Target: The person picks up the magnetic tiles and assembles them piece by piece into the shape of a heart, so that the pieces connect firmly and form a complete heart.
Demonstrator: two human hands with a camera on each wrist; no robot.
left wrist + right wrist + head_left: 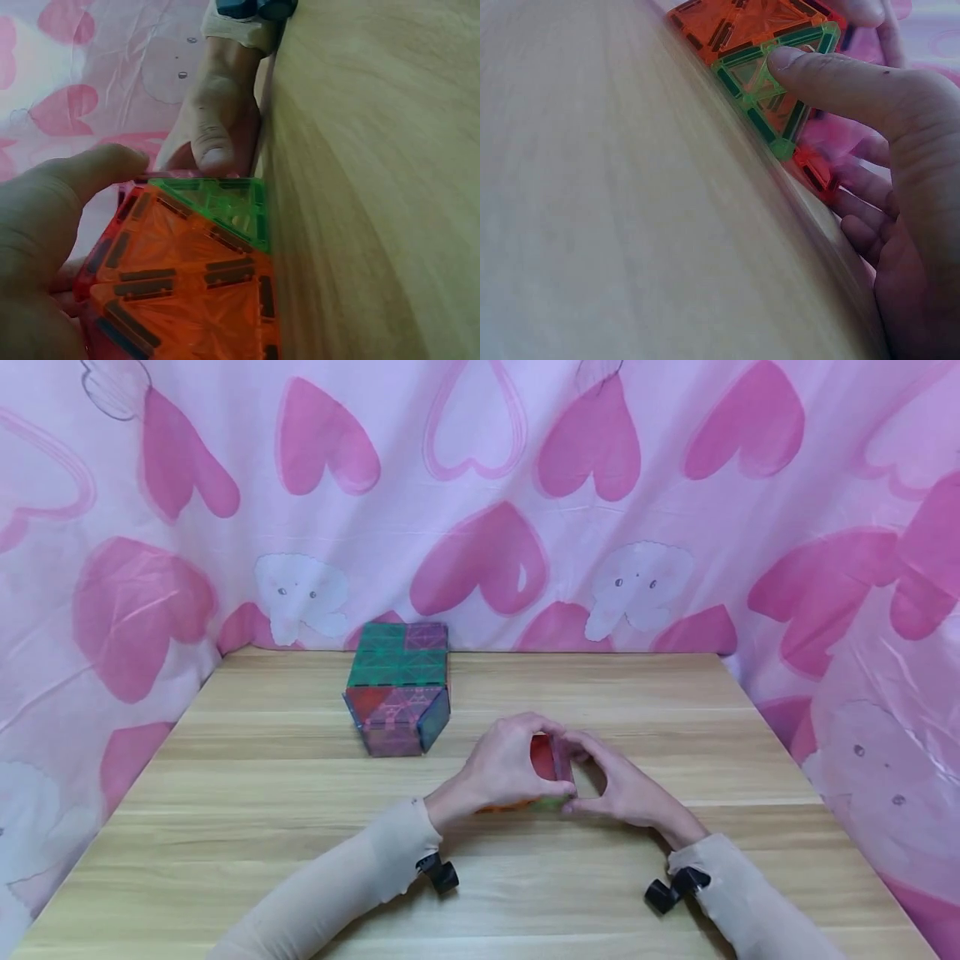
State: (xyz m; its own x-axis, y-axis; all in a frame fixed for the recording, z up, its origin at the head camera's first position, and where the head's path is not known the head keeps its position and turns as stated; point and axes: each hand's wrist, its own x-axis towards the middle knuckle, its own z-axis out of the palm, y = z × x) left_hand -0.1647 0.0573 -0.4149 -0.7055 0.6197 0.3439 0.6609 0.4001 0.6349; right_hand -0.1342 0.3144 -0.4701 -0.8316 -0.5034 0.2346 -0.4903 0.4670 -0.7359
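Both hands hold a small structure of see-through magnetic tiles on the table. My left hand [498,768] curls over its left side, thumb at the near face and fingers at the far side. From the right, my right hand [626,785] spans the structure's end, its thumb on a green triangular tile [761,79] and its fingers reaching behind. A red tile [542,757] and a purple tile [561,760] show between the hands. Orange triangular tiles [187,232] form the near face in the left wrist view. The far side is largely hidden.
A bigger box-like build of magnetic tiles [397,664], green and purple on top, stands at the back left of the wooden table [247,827]. A pink heart-print curtain [480,468] hangs behind and at both sides. Each sleeve carries a black wrist camera [442,875].
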